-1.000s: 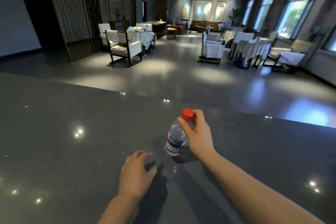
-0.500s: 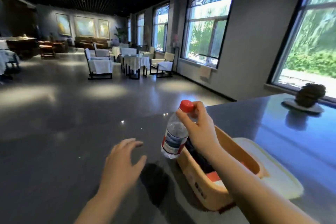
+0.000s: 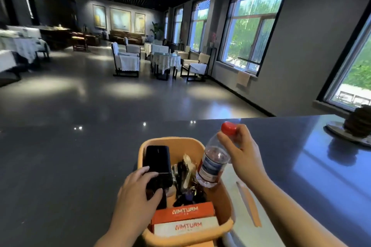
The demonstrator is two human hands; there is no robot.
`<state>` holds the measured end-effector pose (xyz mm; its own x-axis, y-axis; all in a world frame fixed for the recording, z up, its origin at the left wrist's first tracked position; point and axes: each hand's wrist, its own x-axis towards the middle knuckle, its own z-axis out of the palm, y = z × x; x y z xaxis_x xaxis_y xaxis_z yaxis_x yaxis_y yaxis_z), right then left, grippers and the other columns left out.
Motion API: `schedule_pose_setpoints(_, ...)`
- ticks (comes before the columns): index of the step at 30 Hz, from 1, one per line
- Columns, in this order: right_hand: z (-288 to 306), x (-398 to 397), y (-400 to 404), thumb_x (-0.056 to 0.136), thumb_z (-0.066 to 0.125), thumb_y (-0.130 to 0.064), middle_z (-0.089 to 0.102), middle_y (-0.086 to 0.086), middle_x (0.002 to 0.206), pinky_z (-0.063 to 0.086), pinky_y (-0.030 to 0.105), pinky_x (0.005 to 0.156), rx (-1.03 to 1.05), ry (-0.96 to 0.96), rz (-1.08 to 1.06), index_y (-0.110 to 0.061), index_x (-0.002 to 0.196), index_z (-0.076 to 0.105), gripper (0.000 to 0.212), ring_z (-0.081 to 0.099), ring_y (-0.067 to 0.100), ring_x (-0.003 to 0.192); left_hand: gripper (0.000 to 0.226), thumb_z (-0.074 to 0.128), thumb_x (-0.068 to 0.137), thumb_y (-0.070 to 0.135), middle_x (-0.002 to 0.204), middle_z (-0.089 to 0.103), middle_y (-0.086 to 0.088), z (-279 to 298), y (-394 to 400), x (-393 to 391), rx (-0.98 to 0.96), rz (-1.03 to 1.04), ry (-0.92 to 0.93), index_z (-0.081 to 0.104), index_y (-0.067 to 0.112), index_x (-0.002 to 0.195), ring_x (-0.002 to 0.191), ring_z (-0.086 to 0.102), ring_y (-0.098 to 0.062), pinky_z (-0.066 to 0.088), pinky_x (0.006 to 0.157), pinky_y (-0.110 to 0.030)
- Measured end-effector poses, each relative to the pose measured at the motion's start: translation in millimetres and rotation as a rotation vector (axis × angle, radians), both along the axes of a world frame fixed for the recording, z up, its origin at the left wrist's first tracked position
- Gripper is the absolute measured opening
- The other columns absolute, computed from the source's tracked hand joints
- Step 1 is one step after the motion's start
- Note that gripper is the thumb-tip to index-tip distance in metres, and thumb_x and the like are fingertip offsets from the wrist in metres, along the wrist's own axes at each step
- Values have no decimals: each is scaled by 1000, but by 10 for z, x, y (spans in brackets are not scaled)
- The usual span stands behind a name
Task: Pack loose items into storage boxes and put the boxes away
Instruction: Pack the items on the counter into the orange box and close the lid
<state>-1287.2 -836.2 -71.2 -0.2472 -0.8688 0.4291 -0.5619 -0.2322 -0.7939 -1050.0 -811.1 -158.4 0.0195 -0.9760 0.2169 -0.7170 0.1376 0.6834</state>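
On the dark polished counter sits an orange storage box, open at the top and already fairly full. The person's right hand has a clear plastic water bottle pinched by the neck, thumb and fingers closed just under its red cap; the bottle hangs tilted, cap leaning away to the right, its base over the box's right-hand edge and not resting on anything I can make out. The left hand is down inside the box on the near left, fingers curled over the lower end of a black, slab-shaped device that stands propped against the left wall (whether the hand truly grips it or only presses on it, I cannot tell). Between that device and the bottle there is a jumble of small dark items, too tangled to name. At the near end of the box lies an orange-and-white carton printed with "IMTURM". A pale lid lies flat on the counter just beside the box on its right. Farther right, near the counter's edge by the window, stands a dark round ornament on a dish.
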Motion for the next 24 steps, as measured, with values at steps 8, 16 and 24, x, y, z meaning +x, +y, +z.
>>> schedule_pose_setpoints(8, -266, 199, -523, 85, 62, -52, 67, -9, 98, 54, 36, 82, 342, 267, 137, -27, 110, 59, 35, 64, 11, 89, 40, 57, 89, 39, 137, 37, 25, 39, -33, -62, -9, 89, -15, 48, 41, 128, 132, 25, 1, 27, 113, -31)
schedule_pose_setpoints(16, -504, 501, -1041, 83, 62, -52, 70, -6, 85, 57, 39, 82, 662, 410, 189, -27, 101, 67, 31, 69, 16, 78, 41, 51, 91, 43, 135, 33, 27, -1, -85, -67, -40, 76, -72, 43, 43, 131, 131, 19, 3, 25, 111, -27)
schedule_pose_setpoints(24, -787, 658, -1125, 95, 50, -47, 65, 2, 95, 49, 28, 63, 640, 515, 160, -16, 110, 54, 35, 63, 17, 78, 42, 48, 92, 46, 137, 29, 29, -24, -116, -71, -55, 44, -106, 41, 42, 133, 131, 14, 5, 24, 109, -24)
